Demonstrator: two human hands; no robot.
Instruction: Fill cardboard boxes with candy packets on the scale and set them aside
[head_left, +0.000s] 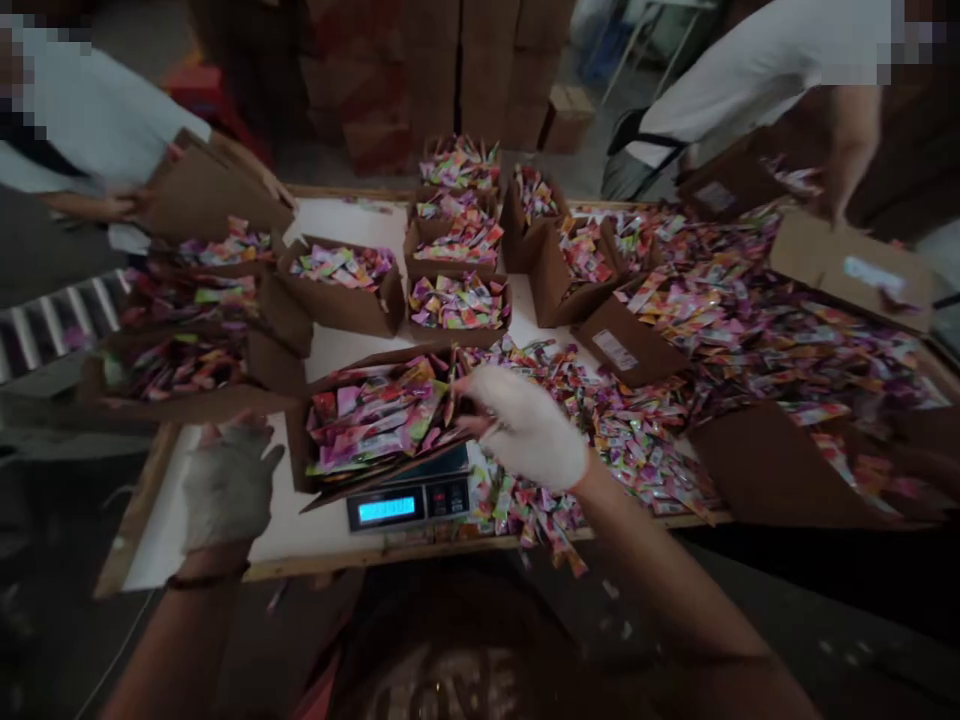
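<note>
Now my right hand (529,425) pinches colourful packets (375,410) into the box (315,450) on the scale (409,500), just before its fingertips. My left hand (225,485) rests open beside. I should add few packets, slowly.

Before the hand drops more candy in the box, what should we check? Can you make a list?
1. Box sits on the scale: ok, it rests on top of it.
2. Scale is on: ok, the display glows blue, but the number is too blurred to read.
3. Right hand is at the box's edge: ok. Whether it holds packets: cannot tell.
4. Left hand is off the box: ok, it lies on the table beside it.
5. Room left in the box: cannot tell, packets already reach near the rim.
6. Loose packets within reach: ok, a pile lies right beside the right hand.
</note>
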